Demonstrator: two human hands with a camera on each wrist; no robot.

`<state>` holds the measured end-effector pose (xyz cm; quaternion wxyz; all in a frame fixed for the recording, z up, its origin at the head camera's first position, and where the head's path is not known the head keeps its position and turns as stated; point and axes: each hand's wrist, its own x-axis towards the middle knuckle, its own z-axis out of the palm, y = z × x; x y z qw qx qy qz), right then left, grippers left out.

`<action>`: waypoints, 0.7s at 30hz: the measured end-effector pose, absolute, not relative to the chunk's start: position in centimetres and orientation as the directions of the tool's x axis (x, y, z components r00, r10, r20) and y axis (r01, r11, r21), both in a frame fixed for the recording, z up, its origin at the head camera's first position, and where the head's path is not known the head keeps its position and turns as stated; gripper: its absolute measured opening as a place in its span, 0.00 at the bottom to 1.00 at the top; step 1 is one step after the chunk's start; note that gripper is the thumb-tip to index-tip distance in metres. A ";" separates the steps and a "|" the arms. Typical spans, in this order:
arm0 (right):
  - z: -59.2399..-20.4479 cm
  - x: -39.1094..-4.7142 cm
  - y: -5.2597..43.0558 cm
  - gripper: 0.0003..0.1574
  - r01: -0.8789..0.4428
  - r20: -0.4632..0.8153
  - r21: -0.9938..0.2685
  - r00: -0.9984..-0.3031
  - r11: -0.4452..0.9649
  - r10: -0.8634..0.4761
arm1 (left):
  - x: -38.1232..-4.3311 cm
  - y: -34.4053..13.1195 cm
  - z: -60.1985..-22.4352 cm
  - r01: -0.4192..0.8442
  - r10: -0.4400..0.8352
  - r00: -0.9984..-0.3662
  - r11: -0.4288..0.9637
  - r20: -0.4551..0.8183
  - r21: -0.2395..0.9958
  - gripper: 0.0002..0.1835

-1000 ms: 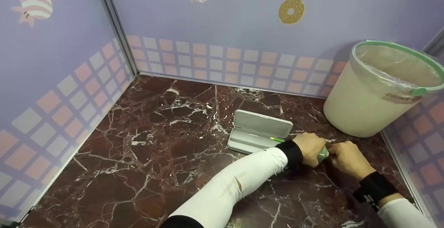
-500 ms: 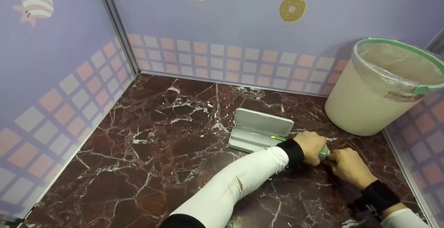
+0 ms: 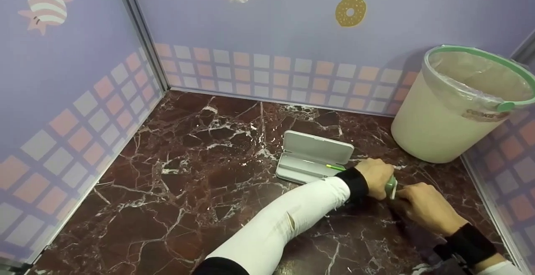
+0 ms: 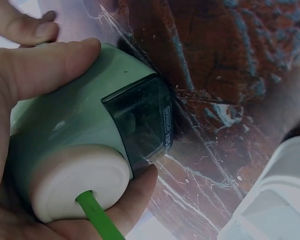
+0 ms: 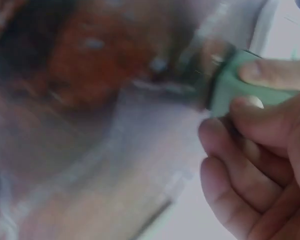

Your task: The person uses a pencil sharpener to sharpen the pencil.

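My left hand grips a green hand-crank pencil sharpener with a dark see-through shavings window. A green pencil sticks out of the round pale front of the sharpener. On the opposite side, my right hand has curled fingers and a thumb at the sharpener's crank; the knob is mostly hidden by them. Left of the hands an open grey-white pencil case lies on the table. A green stick with a yellowish end shows across its tray, partly behind the left wrist.
A cream waste bin with a green rim and clear liner stands at the back right. Small pale scraps dot the dark red marbled table. Patterned panels enclose the back and sides.
My right hand has shifted lower and slightly right around the sharpener's end, and a pale crank arm now shows there. The left hand and the case stay nearly in place.
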<state>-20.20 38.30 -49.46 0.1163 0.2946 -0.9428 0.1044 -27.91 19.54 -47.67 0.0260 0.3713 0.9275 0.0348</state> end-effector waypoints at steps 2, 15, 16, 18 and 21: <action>-48.5 -20.0 38.4 0.23 -0.570 0.245 -0.163 -0.814 0.806 -0.526 | -27.8 19.7 -47.7 0.686 0.689 -0.724 0.724 -0.026 0.077 0.20; -45.2 -22.0 39.0 0.15 -0.614 0.367 -0.067 -0.748 0.787 -0.553 | -28.5 19.8 -48.1 0.678 0.679 -0.733 0.734 -0.049 0.037 0.25; -45.3 -22.4 39.1 0.14 -0.607 0.382 -0.064 -0.748 0.792 -0.543 | -28.5 19.8 -48.1 0.677 0.678 -0.733 0.735 -0.050 0.035 0.25; -45.4 -23.1 39.3 0.15 -0.590 0.405 -0.059 -0.752 0.806 -0.521 | -28.4 19.9 -48.1 0.679 0.680 -0.732 0.733 -0.048 0.032 0.25; -46.3 -24.2 39.4 0.13 -0.557 0.398 -0.078 -0.778 0.827 -0.486 | -28.1 20.0 -48.2 0.689 0.689 -0.724 0.725 -0.037 0.030 0.26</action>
